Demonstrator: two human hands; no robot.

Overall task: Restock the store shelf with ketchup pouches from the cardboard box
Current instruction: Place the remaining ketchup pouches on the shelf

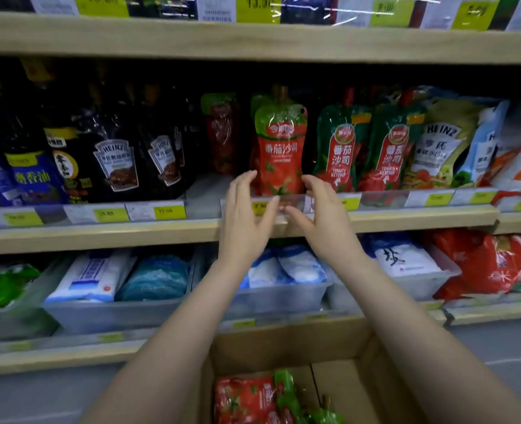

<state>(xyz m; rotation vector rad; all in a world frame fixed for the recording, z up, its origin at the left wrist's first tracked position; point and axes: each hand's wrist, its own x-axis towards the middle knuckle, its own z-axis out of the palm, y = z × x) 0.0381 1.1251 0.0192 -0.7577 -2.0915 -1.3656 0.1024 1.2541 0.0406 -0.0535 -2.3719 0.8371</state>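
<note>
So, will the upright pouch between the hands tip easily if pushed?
Probably yes: the pouch is tall and narrow, standing free. Its glossy film looks slippery and soft, so it may buckle. The rail in front should stop sliding.

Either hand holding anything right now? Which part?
Nothing held. Left hand and right hand are open, flanking the ketchup pouch standing on the shelf.

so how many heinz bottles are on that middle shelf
2 clearly labelled: one dark bottle left of the gap, a second just right of it. Others may be hidden behind.
</note>
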